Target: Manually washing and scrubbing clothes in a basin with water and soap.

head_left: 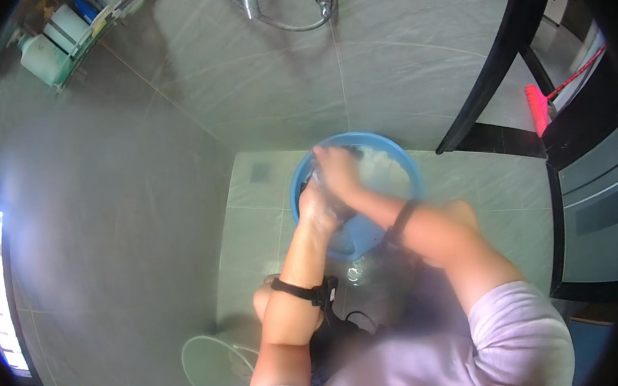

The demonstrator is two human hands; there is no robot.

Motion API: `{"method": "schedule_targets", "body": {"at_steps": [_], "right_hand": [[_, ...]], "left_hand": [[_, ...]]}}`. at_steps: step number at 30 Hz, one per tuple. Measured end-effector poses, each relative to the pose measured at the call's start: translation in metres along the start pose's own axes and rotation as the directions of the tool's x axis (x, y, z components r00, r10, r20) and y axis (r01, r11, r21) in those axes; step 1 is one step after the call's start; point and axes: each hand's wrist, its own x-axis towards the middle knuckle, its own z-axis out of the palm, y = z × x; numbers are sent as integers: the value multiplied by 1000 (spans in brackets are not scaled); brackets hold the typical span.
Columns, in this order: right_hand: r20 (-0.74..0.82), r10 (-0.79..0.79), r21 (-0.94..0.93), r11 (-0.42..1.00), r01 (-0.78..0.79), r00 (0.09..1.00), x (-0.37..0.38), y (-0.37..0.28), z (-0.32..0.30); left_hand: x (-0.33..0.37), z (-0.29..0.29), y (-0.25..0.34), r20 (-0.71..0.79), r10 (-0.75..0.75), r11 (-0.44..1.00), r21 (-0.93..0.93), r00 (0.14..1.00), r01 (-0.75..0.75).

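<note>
dark cloth (342,211) lies bunched in the blue basin (363,241), showing as patches around and between the two hands. it is crumpled and partly hidden, so no clear end or pointing direction can be made out, and i cannot tell its long axis. the left hand (316,207) reaches into the basin's left side, pointing up and slightly right, with whitish wet streaks on it. the right hand (338,170) comes in from the lower right, pointing up and left, just beside the left one. haze and blur cover both, so i cannot tell whether the fingers of either hand are apart, together or clamped on the cloth. pale stuff (387,172), cloth or suds, fills the basin's right side. the basin stands on the tiled floor (254,230) near the wall; a pale green bucket (197,361) stands at the lower left.
</note>
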Motion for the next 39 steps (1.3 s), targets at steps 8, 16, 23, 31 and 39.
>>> {"method": "schedule_targets", "body": {"at_steps": [8, 16, 23, 31, 39], "right_hand": [[49, 34, 279, 959, -46, 998, 11, -2, -15], [809, -288, 438, 877, -199, 513, 36, -50, -123], [707, -88, 675, -210, -707, 702, 53, -27, -115], [-178, -483, 361, 779, 513, 857, -48, -105, -22], [-291, -522, -116, 851, 512, 802, -58, -145, -32]], "left_hand": [[-21, -4, 17, 9, -65, 996, -66, 998, 65], [-59, -68, 92, -10, 273, 958, 89, 962, -271], [-63, -52, 76, 375, 251, 842, 371, 893, -392], [7, -97, 38, 708, 494, 858, -492, 504, -149], [30, -117, 25, 727, 663, 725, -683, 181, 90]]}}
